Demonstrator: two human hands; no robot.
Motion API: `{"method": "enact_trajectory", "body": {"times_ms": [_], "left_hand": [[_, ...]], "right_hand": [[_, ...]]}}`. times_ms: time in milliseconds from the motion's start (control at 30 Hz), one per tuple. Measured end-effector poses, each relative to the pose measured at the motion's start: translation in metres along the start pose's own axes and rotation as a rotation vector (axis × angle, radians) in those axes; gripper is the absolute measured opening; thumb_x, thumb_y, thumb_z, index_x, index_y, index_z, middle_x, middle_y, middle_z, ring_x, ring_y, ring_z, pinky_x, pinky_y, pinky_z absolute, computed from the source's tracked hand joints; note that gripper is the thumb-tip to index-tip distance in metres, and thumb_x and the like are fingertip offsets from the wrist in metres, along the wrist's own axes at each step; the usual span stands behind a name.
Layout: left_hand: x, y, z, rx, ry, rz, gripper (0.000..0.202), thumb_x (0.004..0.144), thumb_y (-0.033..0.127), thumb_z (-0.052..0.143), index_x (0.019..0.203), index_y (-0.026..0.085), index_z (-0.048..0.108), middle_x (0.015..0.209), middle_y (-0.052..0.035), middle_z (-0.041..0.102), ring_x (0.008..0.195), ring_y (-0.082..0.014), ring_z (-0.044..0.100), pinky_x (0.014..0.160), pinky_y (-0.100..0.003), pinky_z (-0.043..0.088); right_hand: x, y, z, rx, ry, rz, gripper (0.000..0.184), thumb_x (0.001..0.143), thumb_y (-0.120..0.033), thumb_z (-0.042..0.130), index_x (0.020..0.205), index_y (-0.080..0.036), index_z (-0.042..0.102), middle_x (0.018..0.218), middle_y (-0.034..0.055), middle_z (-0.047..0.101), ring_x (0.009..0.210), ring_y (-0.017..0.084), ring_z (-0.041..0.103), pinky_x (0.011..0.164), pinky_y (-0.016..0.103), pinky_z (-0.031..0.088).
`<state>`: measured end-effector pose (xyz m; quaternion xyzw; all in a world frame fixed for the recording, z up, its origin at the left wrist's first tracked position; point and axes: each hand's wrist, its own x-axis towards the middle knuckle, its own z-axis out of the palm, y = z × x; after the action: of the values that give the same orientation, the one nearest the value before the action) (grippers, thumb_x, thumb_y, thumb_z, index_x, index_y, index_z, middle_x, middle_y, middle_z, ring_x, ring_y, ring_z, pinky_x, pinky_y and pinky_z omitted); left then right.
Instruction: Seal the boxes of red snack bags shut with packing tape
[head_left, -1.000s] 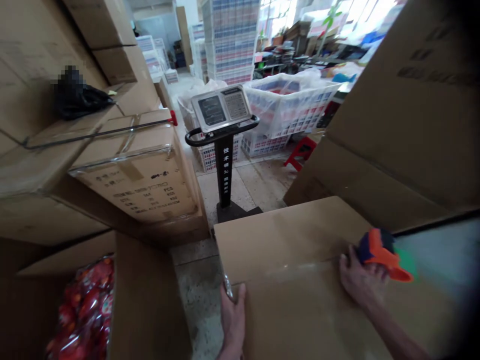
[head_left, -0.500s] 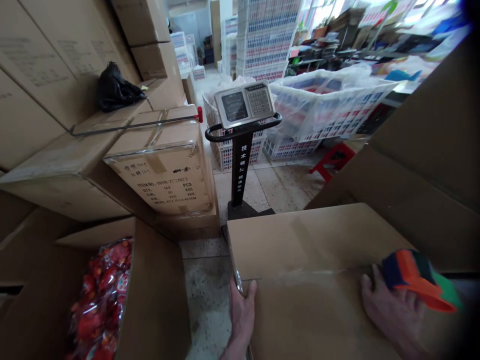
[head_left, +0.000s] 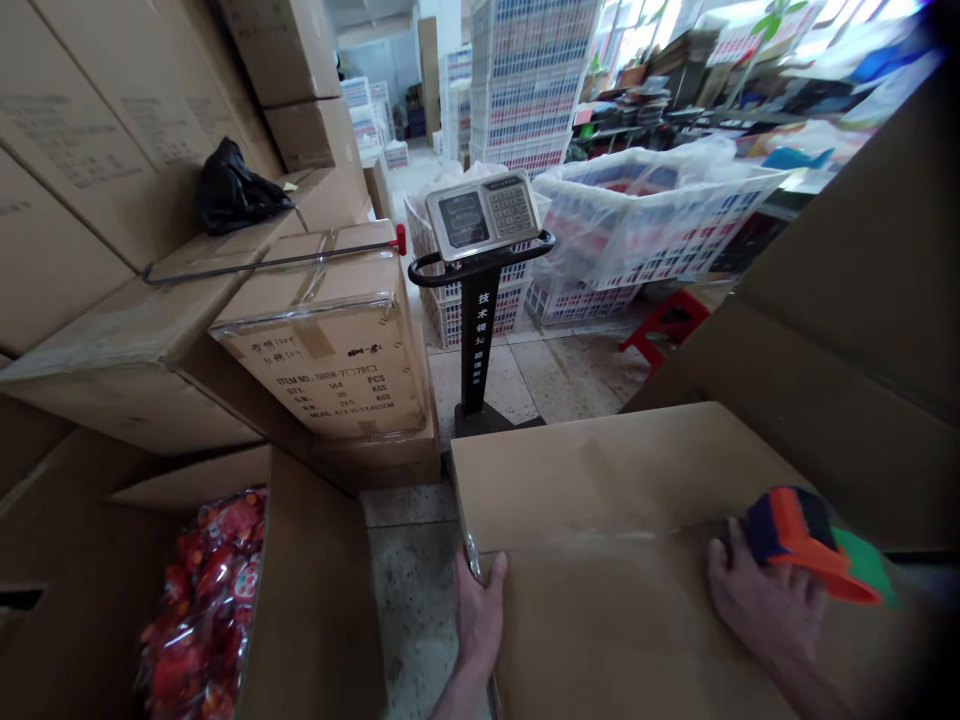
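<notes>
A large closed cardboard box [head_left: 600, 620] fills the lower right, its flaps meeting along a seam across the top. My left hand [head_left: 480, 610] grips its left edge, thumb on top and fingers down the side. A shiny strip of tape shows at that edge beside the hand. On the right part of the lid lies my right hand [head_left: 769, 600], its thumb side against the cardboard. Its fingers are curled at an orange, dark blue and green tape dispenser [head_left: 810, 545], which partly hides the fingertips.
An electronic platform scale [head_left: 480, 300] stands behind the box. At lower left, an open carton [head_left: 322, 590] holds red items in clear plastic. Stacked cartons [head_left: 322, 340] line the left, with a red-ended rod [head_left: 330, 255] on top. White crates [head_left: 660, 230] and a red stool [head_left: 666, 325] stand beyond.
My right hand and the tape dispenser have shifted slightly left over the lid. My left hand stays at the box's left edge, slightly higher in view.
</notes>
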<state>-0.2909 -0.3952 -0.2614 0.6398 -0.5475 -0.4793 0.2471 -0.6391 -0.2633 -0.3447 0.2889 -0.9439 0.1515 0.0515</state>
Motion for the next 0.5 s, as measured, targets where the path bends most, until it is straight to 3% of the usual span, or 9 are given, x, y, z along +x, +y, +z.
{"method": "enact_trajectory", "body": {"times_ms": [333, 500], "left_hand": [[0.002, 0.009, -0.003, 0.068, -0.018, -0.001, 0.071, 0.089, 0.058, 0.059, 0.145, 0.017, 0.044, 0.145, -0.0176, 0.064, 0.136, -0.0274, 0.059, 0.114, -0.035, 0.042], [-0.02, 0.026, -0.009, 0.092, -0.021, -0.085, 0.074, 0.087, 0.057, 0.064, 0.146, 0.017, 0.045, 0.146, -0.0186, 0.063, 0.133, -0.0287, 0.061, 0.114, -0.041, 0.043]], "right_hand": [[0.002, -0.009, -0.022, -0.165, -0.027, -0.069, 0.06, 0.104, -0.038, 0.027, 0.15, -0.007, 0.05, 0.136, 0.0334, 0.057, 0.134, 0.045, 0.048, 0.106, 0.06, 0.036], [-0.034, 0.016, -0.051, -0.12, -0.104, -0.273, 0.06, 0.103, -0.041, 0.029, 0.148, -0.011, 0.053, 0.127, 0.0296, 0.065, 0.122, 0.042, 0.059, 0.106, 0.055, 0.04]]}}
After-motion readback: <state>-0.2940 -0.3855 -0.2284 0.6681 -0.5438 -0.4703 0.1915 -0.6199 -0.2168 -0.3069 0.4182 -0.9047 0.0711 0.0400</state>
